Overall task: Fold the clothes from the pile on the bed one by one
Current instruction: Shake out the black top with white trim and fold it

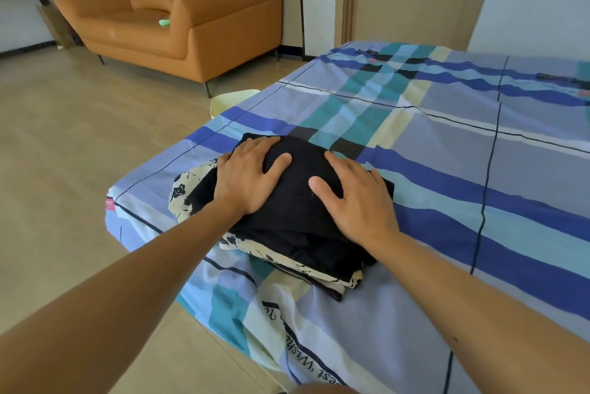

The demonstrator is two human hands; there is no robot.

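Note:
A folded black garment (297,202) lies on top of a small stack near the bed's left corner. Under it a cream garment with a black floral print (183,189) sticks out at the left and front edges. My left hand (249,176) lies flat on the left part of the black garment, fingers spread and straight. My right hand (357,199) presses flat on its right part, fingers pointing up and left. Neither hand grips the cloth.
The bed (447,144) has a blue, teal and cream plaid sheet stretching away to the right. Its left edge drops to a wooden floor (79,138). An orange sofa (178,14) stands at the back left. A pale yellow stool (230,100) sits beside the bed.

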